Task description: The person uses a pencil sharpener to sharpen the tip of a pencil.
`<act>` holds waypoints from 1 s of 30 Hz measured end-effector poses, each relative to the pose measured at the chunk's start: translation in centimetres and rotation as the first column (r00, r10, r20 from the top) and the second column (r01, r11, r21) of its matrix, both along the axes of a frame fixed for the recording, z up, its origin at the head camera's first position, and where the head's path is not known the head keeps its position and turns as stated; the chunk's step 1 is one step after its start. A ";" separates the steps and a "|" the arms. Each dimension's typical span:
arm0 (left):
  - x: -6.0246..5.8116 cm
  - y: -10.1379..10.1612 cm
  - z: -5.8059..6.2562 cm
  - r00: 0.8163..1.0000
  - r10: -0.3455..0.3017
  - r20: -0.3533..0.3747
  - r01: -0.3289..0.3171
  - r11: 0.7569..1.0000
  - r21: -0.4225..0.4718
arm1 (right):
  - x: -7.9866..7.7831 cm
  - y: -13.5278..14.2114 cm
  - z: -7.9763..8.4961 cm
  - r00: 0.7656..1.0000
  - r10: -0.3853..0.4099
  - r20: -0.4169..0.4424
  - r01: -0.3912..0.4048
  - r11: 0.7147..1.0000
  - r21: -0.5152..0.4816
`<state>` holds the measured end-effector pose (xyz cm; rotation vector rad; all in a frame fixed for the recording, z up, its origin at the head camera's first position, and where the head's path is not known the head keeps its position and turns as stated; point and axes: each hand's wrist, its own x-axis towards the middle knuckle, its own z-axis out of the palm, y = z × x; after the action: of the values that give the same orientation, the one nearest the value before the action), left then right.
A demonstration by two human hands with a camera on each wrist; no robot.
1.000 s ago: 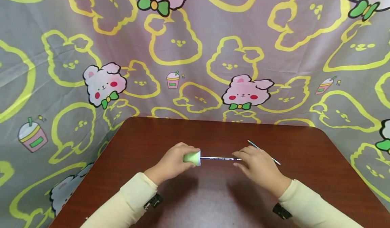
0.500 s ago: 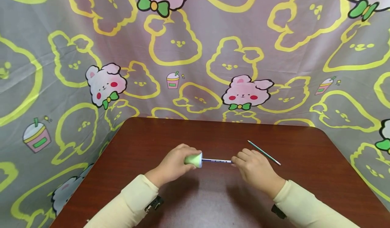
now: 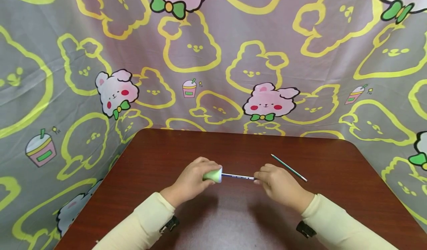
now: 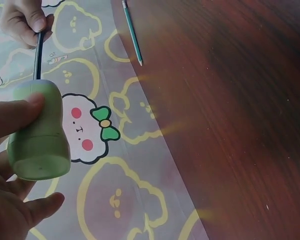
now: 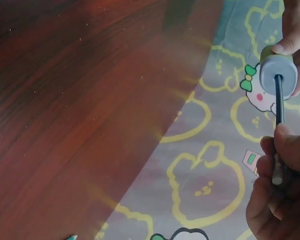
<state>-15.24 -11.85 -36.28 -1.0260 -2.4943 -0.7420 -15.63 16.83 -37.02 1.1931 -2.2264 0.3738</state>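
Note:
My left hand (image 3: 190,177) grips a small green pencil sharpener (image 3: 212,175) with a pale end, held above the table. A dark blue-and-white pencil (image 3: 237,176) runs from a hole in that pale end toward the right. In the right wrist view the hole (image 5: 278,77) shows with the pencil's front inside it; the tip is hidden. My right hand (image 3: 281,185) pinches the pencil near its far end between thumb and fingers. The left wrist view shows the waisted body of the sharpener (image 4: 40,135) between thumb and fingers.
A second pencil (image 3: 289,167), teal with a pale end, lies slantwise on the brown wooden table (image 3: 230,213) behind my right hand. Past the table's back and sides hangs a grey cloth (image 3: 213,81) printed with cartoon animals.
The right hand's fingers have curled in and turned on the pencil, and the hand sits slightly lower and further left. The left hand and sharpener have shifted very slightly right.

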 end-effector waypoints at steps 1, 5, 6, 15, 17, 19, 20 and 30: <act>0.0 0.0 0.0 1.000 -0.002 -0.008 0.002 1.000 0.000 | 0.0 0.0 0.1 1.000 -0.005 0.020 0.005 1.000 0.005; 0.0 0.0 0.0 0.999 -0.012 -0.033 0.012 1.000 0.000 | 0.2 0.1 0.3 0.988 -0.021 0.150 0.018 1.000 0.022; 0.0 0.0 0.0 0.999 -0.015 -0.036 0.015 1.000 0.000 | 0.3 0.1 0.4 0.983 -0.028 0.181 0.023 0.999 0.030; 0.1 -0.1 0.2 0.994 0.028 0.105 -0.032 0.999 0.039 | 0.3 0.0 0.0 0.996 -0.092 0.008 0.092 0.995 0.039; 0.1 0.0 0.2 0.987 0.040 0.153 -0.049 0.997 0.057 | 0.1 0.0 0.0 0.997 -0.062 -0.038 0.063 0.998 0.020; 0.0 -0.1 0.2 0.984 0.046 0.172 -0.058 0.996 0.066 | -0.1 0.0 0.0 0.997 -0.027 -0.066 0.027 1.000 0.006; 0.0 -0.1 0.2 0.983 0.047 0.175 -0.060 0.996 0.067 | -0.1 0.0 0.0 0.997 -0.015 -0.078 0.015 1.000 0.002; -0.1 -0.1 0.3 0.990 0.041 0.136 -0.048 0.998 0.047 | -0.4 0.0 0.3 0.997 0.003 -0.072 -0.002 1.000 0.011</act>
<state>-15.31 -11.93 -36.02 -0.9279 -2.5889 -0.8832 -16.03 16.82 -36.77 1.1963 -2.1688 0.3147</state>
